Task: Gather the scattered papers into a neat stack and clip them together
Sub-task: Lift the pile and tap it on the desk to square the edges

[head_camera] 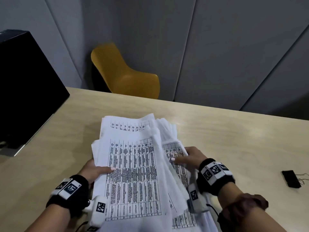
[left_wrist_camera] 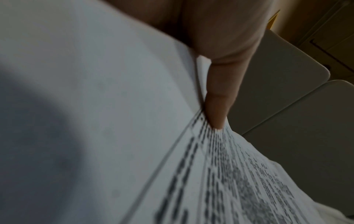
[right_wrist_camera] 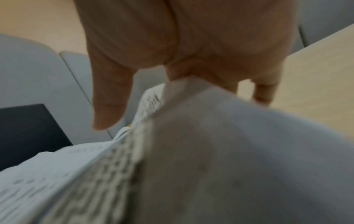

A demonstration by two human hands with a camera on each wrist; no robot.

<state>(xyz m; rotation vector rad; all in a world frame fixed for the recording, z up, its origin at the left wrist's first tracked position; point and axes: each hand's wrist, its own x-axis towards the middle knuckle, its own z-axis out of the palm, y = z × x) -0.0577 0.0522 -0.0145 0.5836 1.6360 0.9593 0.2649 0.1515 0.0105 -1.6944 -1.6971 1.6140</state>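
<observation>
Uneven sheaf of printed papers (head_camera: pixel 133 173) held above the tabletop (head_camera: pixel 234 139): left hand (head_camera: pixel 93 169) pinches its edge at 9 o'clock, right hand (head_camera: pixel 187 158) pinches at 3 o'clock; binder clip (head_camera: pixel 291 179) lies on the tabletop well apart, at 3 o'clock

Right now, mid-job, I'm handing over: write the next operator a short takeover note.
Left hand: grips the left edge of the white printed paper sheets, thumb on top.
Right hand: grips their right side.
Papers: gathered over the light wooden table but fanned, edges uneven.
Black binder clip: on the table, far right, untouched.
Done: gathering. Left: square the stack, clip it.
</observation>
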